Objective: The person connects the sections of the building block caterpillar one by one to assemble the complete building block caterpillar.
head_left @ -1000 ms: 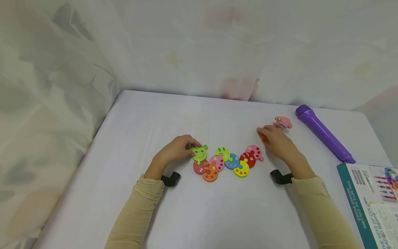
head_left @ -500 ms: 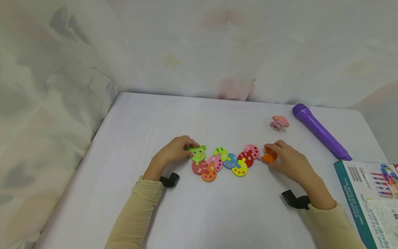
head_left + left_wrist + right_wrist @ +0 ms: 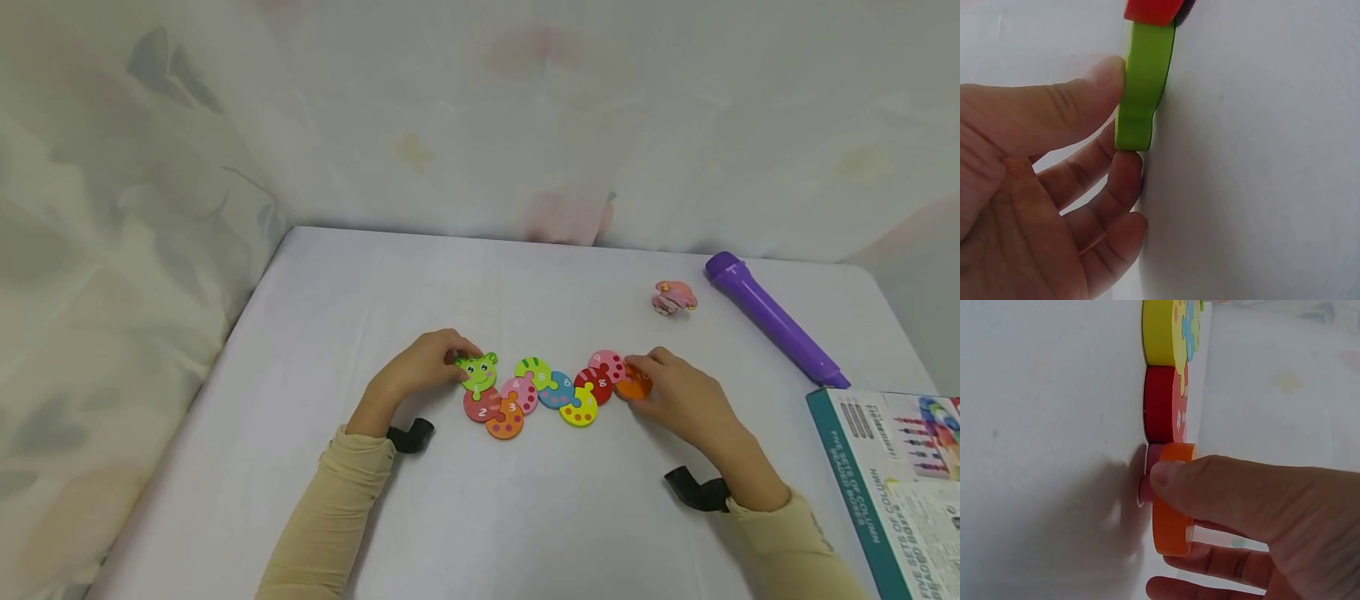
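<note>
A number caterpillar puzzle lies on the white table, its joined round pieces running from a green smiling head piece [image 3: 477, 372] to a pink piece [image 3: 607, 365] marked 9. My left hand [image 3: 426, 364] holds the head piece at its left edge, thumb and fingertips against it in the left wrist view. My right hand [image 3: 686, 396] pinches an orange puzzle piece [image 3: 1174, 519] at the pink end. In the right wrist view the orange piece stands higher than the pink one, overlaps it, and casts a shadow on the table.
Behind my right hand lies a small pink figure [image 3: 673, 297]. A purple tube shaped like a microphone [image 3: 776, 318] lies at the back right, and a white and teal box [image 3: 892, 492] at the right edge. Patterned cloth [image 3: 450, 125] hangs behind the table.
My right hand has come toward me from beside the pink figure, bringing the orange piece to the pink end of the caterpillar. The left hand has stayed at the head piece.
</note>
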